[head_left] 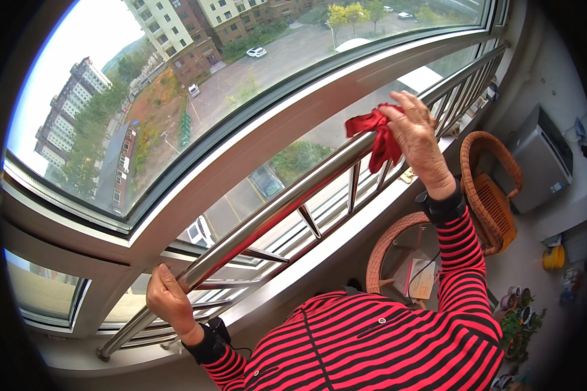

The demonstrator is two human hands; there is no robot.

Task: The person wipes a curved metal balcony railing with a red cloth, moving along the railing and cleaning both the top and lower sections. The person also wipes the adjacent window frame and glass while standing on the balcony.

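Observation:
A shiny metal railing (277, 197) runs slantwise across the view in front of the window. At its lower left part, my left hand (166, 296) is closed round the top bar. Farther up the bar to the right, a crumpled red cloth (388, 138) lies over the rail, with its ends hanging down. My right hand (419, 133) holds this cloth against the rail, thumb on the fabric and fingers bent over it; part of the grip is hidden. Both wrists have black bands, and my sleeves are red and black striped.
Behind the railing stand the framed window panes (176, 130), with a parking area and buildings outside. A white sill (293, 267) runs below. To the right are a round wicker table (375, 260), a wicker chair (466, 176), a grey appliance (541, 159) and potted plants (518, 329).

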